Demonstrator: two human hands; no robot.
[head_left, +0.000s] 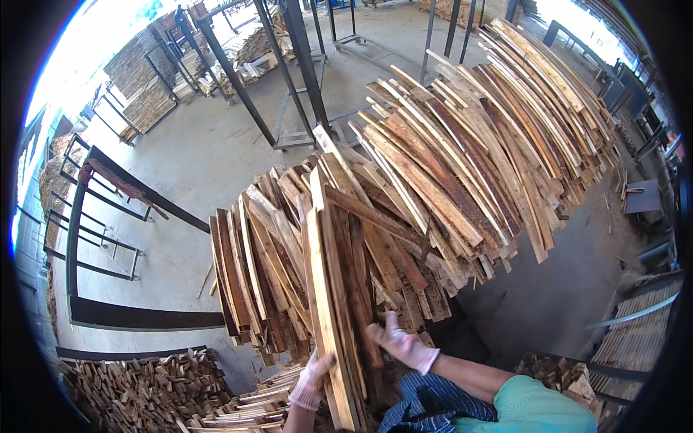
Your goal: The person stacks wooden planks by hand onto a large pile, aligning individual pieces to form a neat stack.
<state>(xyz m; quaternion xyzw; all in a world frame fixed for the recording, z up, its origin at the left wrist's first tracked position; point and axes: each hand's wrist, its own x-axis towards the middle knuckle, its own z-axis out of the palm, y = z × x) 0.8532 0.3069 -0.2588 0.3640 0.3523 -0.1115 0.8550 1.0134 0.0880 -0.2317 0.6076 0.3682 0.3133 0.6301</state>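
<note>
A bundle of long wooden slats [328,310] stands nearly upright before me, its lower end close to my body and its upper end against the pile. My left hand [312,381], in a pale pinkish glove, grips the bundle's left side low down; some of its fingers are hidden by the wood. On the other side, my right hand [406,346], gloved alike, has its thumb and fingers apart, with the fingertips at the slats' right edge. Behind lies a big pile of rough slats [447,187], some with bark, stretching to the far right.
A black metal frame [144,315] borders the pile at left. Upright metal racks [299,72] stand on the concrete floor [188,187] beyond. Stacked short wood [151,393] fills the lower left, and more wood pieces [556,379] lie at lower right. Farther stacks [148,108] stand at far left.
</note>
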